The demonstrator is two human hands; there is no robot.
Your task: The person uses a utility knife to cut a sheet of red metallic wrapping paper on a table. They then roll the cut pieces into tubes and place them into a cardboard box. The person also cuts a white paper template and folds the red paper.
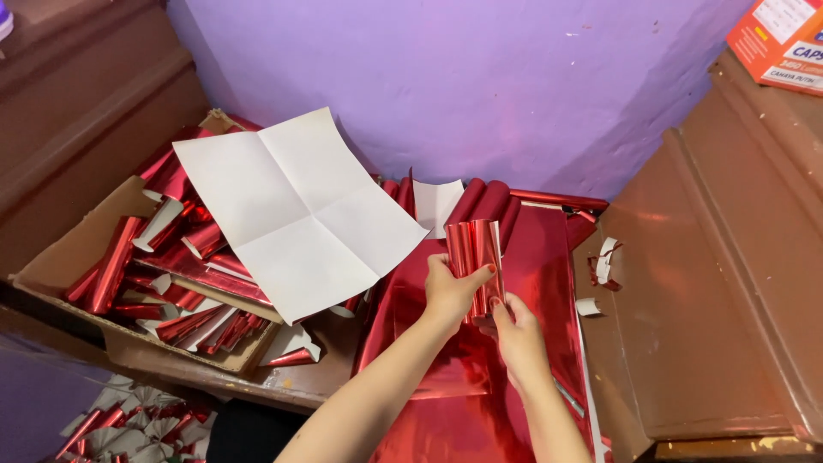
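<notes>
A small piece of shiny red foil paper (474, 247), folded or curled into ridges, stands upright between my two hands. My left hand (451, 290) grips its left edge with the thumb across the front. My right hand (517, 336) holds its lower right edge from below. Both hands hover over a large sheet of red foil paper (531, 283) spread flat on the surface. Several rolled red foil sheets (489, 199) lie at the far end of that sheet, against the purple wall.
A cardboard box (77, 257) at left holds many red foil rolls and strips, with a creased white sheet (296, 210) lying over it. Brown wooden furniture (729, 283) rises at right, with an orange carton (780, 43) on top. Foil scraps (604, 266) lie nearby.
</notes>
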